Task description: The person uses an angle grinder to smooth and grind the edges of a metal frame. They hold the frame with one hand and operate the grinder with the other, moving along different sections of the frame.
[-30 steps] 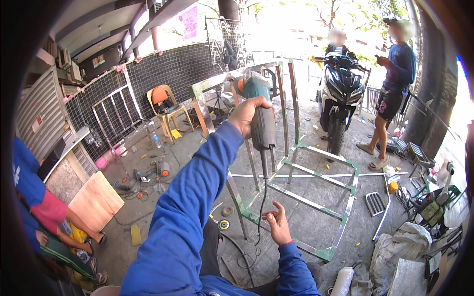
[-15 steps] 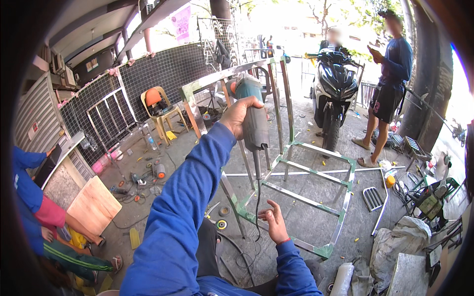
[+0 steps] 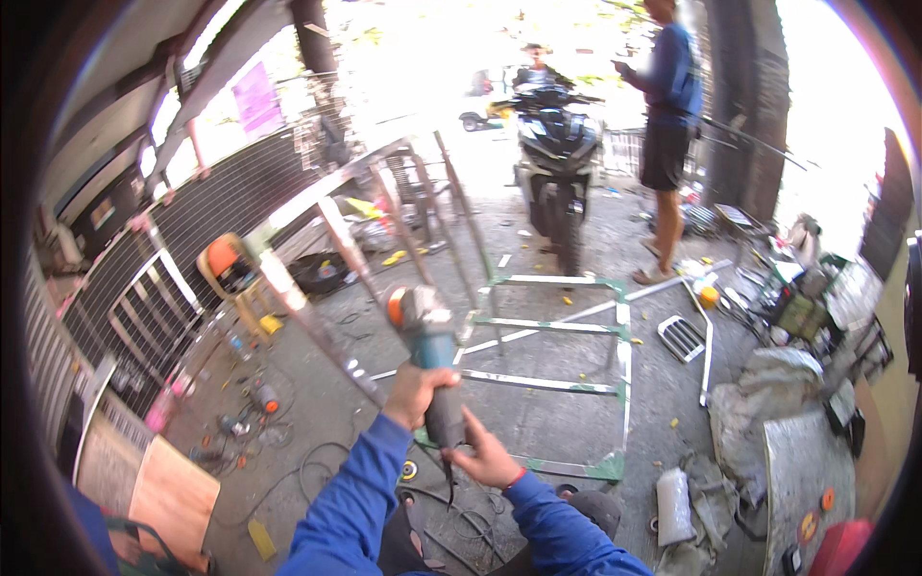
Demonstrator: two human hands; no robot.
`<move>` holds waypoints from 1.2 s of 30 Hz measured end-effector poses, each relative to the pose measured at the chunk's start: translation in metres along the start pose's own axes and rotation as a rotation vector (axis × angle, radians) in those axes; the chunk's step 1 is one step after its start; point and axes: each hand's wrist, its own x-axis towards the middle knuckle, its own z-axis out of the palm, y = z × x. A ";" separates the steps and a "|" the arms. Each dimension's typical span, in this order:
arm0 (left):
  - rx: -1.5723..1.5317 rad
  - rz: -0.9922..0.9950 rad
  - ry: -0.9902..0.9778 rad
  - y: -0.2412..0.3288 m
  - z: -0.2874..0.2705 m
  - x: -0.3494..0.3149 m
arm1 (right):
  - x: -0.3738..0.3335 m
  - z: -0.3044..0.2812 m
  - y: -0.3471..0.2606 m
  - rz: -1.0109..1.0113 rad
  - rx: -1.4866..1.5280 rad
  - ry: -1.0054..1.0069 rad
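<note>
An angle grinder (image 3: 437, 344) with a teal and grey body points up and away from me, an orange disc at its head. My left hand (image 3: 415, 396) is wrapped round the middle of its body. At its rear end, by the black cord, my right hand (image 3: 488, 459) grips with the thumb along the casing. Just beyond stands a silver metal frame of square tubes (image 3: 552, 326), with green patches at the joints. Its tall upright part (image 3: 327, 189) leans up behind the grinder's head. The grinder's disc is apart from the tubes, as far as the blur shows.
Loose cords and power tools (image 3: 264, 396) lie on the concrete at left, near a plywood sheet (image 3: 173, 494) and a tan chair (image 3: 229, 259). A motorcycle (image 3: 560, 158) and a standing person (image 3: 672, 86) are beyond the frame. Grey sacks (image 3: 778, 379) and a metal grille (image 3: 681, 338) lie at right.
The grinder has come down and closer to me in my left hand. My right hand, formerly beside the hanging cord, now holds its rear end. The view has turned right.
</note>
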 end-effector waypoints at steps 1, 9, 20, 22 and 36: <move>-0.047 -0.069 -0.010 -0.010 0.002 -0.003 | -0.005 0.002 0.001 0.041 -0.027 0.000; -0.216 -0.285 -0.164 -0.028 0.004 0.006 | -0.023 -0.016 -0.004 0.054 -0.096 -0.052; -0.302 -0.381 -0.284 -0.016 -0.005 -0.005 | -0.024 -0.015 -0.024 -0.004 -0.099 -0.039; -0.351 -0.422 -0.299 -0.011 -0.009 -0.009 | -0.026 -0.009 -0.020 0.031 -0.054 -0.022; -0.052 -0.181 -0.269 -0.024 0.013 -0.035 | -0.042 0.016 0.008 0.087 0.405 0.102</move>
